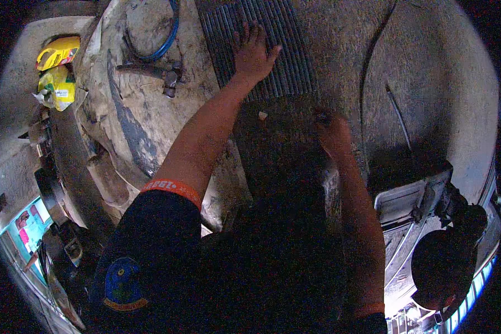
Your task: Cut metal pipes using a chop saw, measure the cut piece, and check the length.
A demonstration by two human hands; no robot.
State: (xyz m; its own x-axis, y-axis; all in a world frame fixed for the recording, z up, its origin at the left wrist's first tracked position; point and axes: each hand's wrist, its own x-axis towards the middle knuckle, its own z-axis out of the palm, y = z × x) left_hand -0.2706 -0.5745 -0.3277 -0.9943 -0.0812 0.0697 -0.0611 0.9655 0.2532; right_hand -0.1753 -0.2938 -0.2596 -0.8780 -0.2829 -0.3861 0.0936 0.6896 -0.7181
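My left hand lies with its fingers spread on a row of dark, thin rods laid side by side at the far middle. To the right and nearer, my right hand is closed, low over the dark work surface. A small dark shape shows at its fingertips, too dim to name. Between the two hands sits a small pale lump, perhaps chalk or stone. The near ends of the rods are apart from my right hand.
A hammer and a blue hose lie on stained sheeting at left. Yellow packets are farther left. A dark cable and a thin rod lie at right. Another person is at lower right.
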